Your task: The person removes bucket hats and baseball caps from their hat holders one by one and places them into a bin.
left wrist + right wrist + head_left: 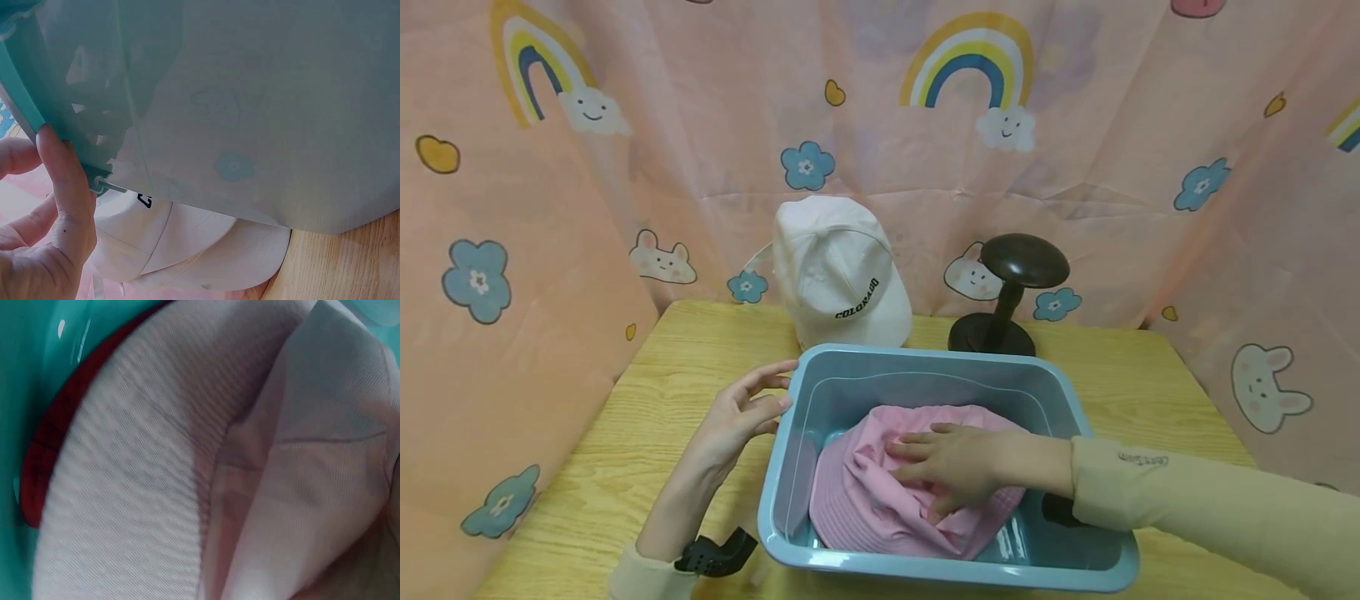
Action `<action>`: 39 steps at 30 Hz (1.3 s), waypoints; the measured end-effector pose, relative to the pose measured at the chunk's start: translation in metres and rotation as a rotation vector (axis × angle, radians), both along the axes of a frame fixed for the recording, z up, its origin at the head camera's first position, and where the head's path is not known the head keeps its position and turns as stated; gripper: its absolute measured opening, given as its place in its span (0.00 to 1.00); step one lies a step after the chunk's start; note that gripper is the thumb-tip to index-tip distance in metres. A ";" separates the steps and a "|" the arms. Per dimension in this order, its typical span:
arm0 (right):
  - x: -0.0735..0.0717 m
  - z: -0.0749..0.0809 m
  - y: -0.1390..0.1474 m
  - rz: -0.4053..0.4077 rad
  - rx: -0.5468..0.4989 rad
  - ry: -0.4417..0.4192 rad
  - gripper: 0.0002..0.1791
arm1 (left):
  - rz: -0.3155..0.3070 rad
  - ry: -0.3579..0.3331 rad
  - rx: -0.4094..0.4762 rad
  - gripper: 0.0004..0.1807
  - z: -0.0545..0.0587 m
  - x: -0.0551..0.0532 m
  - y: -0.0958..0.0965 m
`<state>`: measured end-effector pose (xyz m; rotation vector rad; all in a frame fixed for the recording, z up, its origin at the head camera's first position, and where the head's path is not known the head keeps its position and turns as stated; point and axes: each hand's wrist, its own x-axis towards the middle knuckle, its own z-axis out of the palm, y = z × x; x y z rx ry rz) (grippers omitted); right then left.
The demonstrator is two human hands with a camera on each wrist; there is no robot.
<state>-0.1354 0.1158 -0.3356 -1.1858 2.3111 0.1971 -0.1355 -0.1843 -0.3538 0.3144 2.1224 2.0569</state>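
A pale blue plastic basin (940, 569) stands on the table in front of me. At its left side, my left hand (741, 412) holds the rim by the fingertips; the left wrist view shows the digits at the rim's edge. Inside lies a pink bucket hat (865, 492) with a stitched brim and a crumpled crown. My right hand (951, 462) reaches in from the right and rests on this crown, fingers spread. Under the hat's brim, the right wrist view shows the edge of a dark red cloth item (47, 450), mostly hidden.
Behind the basin, a white cap (835, 258) lettered COLORADO sits upright, its support hidden. To its right stands a dark hat stand (1018, 275) with a rounded top and round base. A wood-grain table (617, 433) carries everything. Patterned pink cloth (865, 117) closes off the back and sides.
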 end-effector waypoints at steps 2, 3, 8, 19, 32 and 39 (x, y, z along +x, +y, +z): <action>-0.001 0.002 0.001 0.000 -0.012 -0.008 0.37 | 0.001 -0.001 0.000 0.27 0.000 0.000 0.000; -0.001 0.004 0.001 -0.001 -0.022 -0.013 0.37 | 0.001 -0.003 -0.001 0.27 0.000 0.000 0.000; 0.000 0.014 0.005 0.002 -0.082 -0.030 0.33 | 0.009 -0.023 -0.014 0.27 -0.001 0.000 0.000; -0.005 0.034 0.013 0.058 -0.235 0.035 0.26 | 0.007 -0.020 -0.014 0.27 0.000 0.001 -0.001; -0.008 0.057 0.017 -0.010 -0.341 0.059 0.28 | 0.000 -0.013 0.009 0.26 -0.001 0.000 -0.001; -0.009 0.065 0.022 -0.025 -0.412 0.085 0.30 | 0.009 -0.024 0.000 0.26 -0.001 0.000 -0.001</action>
